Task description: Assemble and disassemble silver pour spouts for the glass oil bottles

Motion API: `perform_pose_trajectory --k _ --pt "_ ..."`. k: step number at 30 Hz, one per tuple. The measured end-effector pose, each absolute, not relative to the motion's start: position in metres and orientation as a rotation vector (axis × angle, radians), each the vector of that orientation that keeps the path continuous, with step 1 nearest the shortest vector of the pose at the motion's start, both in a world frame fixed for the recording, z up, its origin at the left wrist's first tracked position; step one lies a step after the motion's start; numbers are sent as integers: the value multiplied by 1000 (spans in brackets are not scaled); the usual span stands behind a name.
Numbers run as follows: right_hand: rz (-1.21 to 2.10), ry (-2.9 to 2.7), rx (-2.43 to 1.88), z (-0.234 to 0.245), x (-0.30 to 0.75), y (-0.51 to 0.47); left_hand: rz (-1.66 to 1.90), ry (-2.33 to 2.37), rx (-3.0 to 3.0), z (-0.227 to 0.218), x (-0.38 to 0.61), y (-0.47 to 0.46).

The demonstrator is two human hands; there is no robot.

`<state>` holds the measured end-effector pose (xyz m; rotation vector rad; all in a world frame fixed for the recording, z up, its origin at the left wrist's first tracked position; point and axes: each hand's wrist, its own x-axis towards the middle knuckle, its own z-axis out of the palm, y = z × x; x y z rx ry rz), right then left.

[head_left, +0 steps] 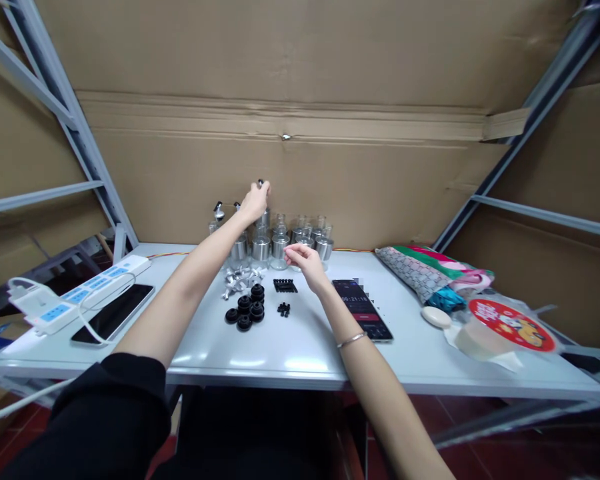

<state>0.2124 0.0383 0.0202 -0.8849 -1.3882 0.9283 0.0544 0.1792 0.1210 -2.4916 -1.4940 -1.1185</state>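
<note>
My left hand [256, 200] reaches to the back of the table, its fingers closed round a black-tipped pump head [261, 182]. Just beneath that hand, a metal-sleeved bottle [263, 219] stands upright; whether the pump head is joined to it, I cannot tell. Thumb and fingertips of my right hand [306, 261] are pinched together before the glass bottles [280, 248] with silver sleeves; anything between them is too small to make out. Nearer me lie silver pump parts [240, 280], round black collars [251, 308], a row of black tubes [285, 286] and small black pieces [283, 309].
On the left are a power strip [95, 291] with a white cable and a dark phone [115, 313]. A phone with a timer [363, 310] lies right of centre. Farther right sit a colourful pouch [425, 270], a white oval object [436, 317] and a red-lidded tub [513, 325]. Cardboard [330, 173] backs the table.
</note>
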Motion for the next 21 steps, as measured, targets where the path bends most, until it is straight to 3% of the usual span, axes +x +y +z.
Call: perform_pose_trajectory --k 4,7,10,12,17,21 --pt "768 -1330 -887 22 207 33 -1458 -1130 -2402 156 58 161" --pt "374 -1273 -943 24 202 25 -1733 -909 -2282 172 57 138" --pt "-95 -1360 -979 23 198 19 -1876 -851 -2170 164 53 96" --pt "-227 -1511 -938 20 195 17 -1932 -885 -2134 145 52 63" --pt "-170 -1661 -846 11 182 14 -2025 -832 -2146 94 59 1" --pt "-57 -1603 -903 13 170 2 -2004 -780 -2297 79 69 -14"
